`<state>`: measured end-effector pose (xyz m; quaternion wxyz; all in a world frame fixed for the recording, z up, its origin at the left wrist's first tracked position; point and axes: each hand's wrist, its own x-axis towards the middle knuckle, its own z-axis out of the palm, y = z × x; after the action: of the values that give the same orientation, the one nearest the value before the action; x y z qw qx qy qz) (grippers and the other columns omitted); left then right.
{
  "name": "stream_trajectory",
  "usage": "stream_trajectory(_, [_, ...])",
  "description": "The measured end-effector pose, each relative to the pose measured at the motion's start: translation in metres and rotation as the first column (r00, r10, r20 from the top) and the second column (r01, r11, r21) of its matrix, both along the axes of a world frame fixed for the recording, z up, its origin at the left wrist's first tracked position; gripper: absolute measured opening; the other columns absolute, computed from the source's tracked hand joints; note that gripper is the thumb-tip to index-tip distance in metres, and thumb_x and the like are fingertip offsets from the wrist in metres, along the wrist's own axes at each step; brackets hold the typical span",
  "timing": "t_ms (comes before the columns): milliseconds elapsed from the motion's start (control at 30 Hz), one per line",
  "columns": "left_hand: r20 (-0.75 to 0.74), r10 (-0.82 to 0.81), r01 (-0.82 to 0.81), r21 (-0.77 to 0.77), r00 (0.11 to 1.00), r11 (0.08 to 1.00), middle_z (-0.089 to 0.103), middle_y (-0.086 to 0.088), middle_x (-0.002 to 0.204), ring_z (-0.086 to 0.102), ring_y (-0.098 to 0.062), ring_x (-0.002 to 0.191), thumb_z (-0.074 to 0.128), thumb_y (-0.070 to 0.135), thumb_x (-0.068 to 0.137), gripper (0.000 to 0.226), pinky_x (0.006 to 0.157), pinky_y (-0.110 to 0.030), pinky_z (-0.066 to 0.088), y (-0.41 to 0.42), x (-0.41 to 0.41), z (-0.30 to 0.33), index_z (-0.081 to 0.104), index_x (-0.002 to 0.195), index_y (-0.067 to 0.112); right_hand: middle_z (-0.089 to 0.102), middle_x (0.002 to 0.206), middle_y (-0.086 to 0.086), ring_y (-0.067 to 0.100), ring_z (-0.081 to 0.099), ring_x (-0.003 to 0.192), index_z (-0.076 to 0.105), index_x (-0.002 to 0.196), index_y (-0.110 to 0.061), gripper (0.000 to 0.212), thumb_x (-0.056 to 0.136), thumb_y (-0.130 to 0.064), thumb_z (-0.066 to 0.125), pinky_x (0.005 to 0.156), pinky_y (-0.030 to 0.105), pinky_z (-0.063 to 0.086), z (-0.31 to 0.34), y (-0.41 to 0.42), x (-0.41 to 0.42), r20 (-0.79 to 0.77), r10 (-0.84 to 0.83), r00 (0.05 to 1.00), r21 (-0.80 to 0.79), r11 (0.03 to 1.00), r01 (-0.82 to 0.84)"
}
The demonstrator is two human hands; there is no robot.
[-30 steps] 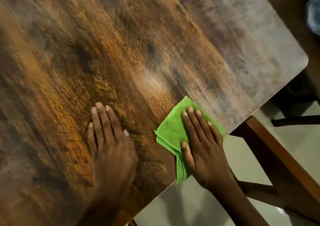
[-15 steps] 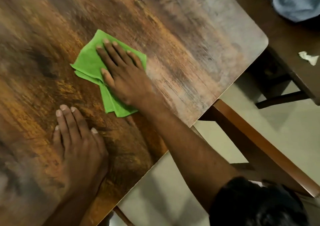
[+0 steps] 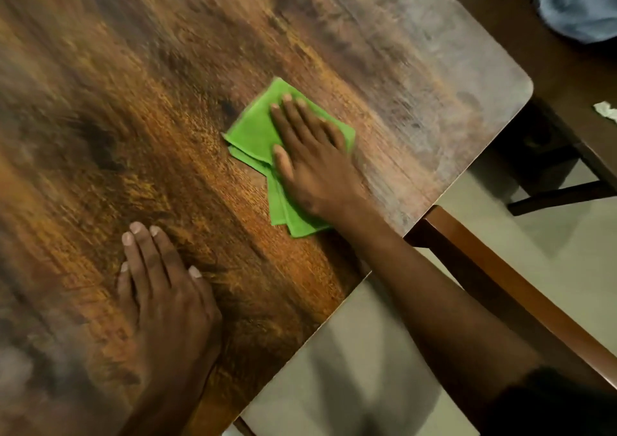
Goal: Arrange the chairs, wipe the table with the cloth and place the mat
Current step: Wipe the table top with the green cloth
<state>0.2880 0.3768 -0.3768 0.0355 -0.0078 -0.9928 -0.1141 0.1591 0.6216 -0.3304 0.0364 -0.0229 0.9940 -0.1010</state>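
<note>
A folded green cloth (image 3: pixel 253 135) lies on the brown wood-grain table (image 3: pixel 140 101), a little in from its right edge. My right hand (image 3: pixel 310 158) presses flat on the cloth with straight fingers, covering its right half. Flat on the bare tabletop near the front edge rests my left hand (image 3: pixel 163 295), fingers straight, holding nothing. No mat is in view.
A wooden chair rail (image 3: pixel 500 278) runs diagonally below the table's right corner over the pale floor (image 3: pixel 350 352). A second dark table (image 3: pixel 500 18) stands at the upper right with a blue cloth item (image 3: pixel 581 1) and a white scrap (image 3: pixel 606 110) on it.
My right hand swept the cloth from the table's near edge far out to the left, then back rightward toward the edge. My left hand stayed planted on the tabletop.
</note>
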Motion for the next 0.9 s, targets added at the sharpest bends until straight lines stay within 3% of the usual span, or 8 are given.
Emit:
stream_trajectory(167, [0.014, 0.008, -0.008, 0.014, 1.000, 1.000, 0.008, -0.019, 0.180, 0.008, -0.031, 0.169, 0.021, 0.029, 0.109, 0.068, 0.132, -0.054, 0.018, 0.002, -0.002, 0.006, 0.011, 0.171, 0.001, 0.007, 0.182, -0.002, 0.016, 0.005, 0.168, 0.013, 0.174, -0.027, 0.061, 0.116, -0.048, 0.021, 0.135, 0.042, 0.010, 0.004, -0.032, -0.055, -0.029, 0.075, 0.997, 0.037, 0.997, -0.074])
stream_trajectory(533, [0.044, 0.023, -0.021, -0.025, 0.999, 0.999, 0.006, -0.017, 0.181, 0.007, -0.030, 0.169, 0.017, 0.031, 0.110, 0.069, 0.133, -0.053, 0.021, 0.005, 0.000, 0.009, 0.007, 0.172, 0.003, 0.002, 0.182, -0.010, 0.011, 0.001, 0.168, 0.009, 0.173, -0.037, 0.061, 0.114, -0.047, 0.023, 0.134, 0.048, 0.016, 0.000, 0.066, 0.090, -0.003, 0.025, 1.000, 0.099, 0.995, -0.025])
stream_trajectory(733, [0.063, 0.019, -0.016, -0.041, 0.998, 0.999, 0.003, -0.014, 0.182, 0.005, -0.027, 0.169, 0.018, 0.031, 0.111, 0.069, 0.134, -0.049, 0.017, 0.003, -0.001, 0.009, 0.006, 0.173, 0.004, 0.004, 0.182, -0.005, 0.015, 0.003, 0.169, 0.009, 0.173, -0.034, 0.060, 0.115, -0.048, 0.018, 0.134, 0.044, 0.012, -0.004, 0.020, 0.016, -0.018, 0.046, 0.999, 0.080, 0.996, -0.044])
stream_trajectory(900, [0.063, 0.025, -0.022, -0.047, 0.998, 0.999, 0.006, -0.014, 0.182, 0.007, -0.028, 0.169, 0.023, 0.029, 0.108, 0.070, 0.133, -0.049, 0.017, 0.002, 0.000, 0.010, 0.010, 0.172, 0.003, 0.006, 0.182, 0.002, 0.021, 0.005, 0.169, 0.016, 0.173, -0.031, 0.061, 0.115, -0.048, 0.025, 0.135, 0.045, 0.011, 0.003, -0.087, -0.068, 0.003, 0.045, 0.999, -0.042, 0.998, -0.044])
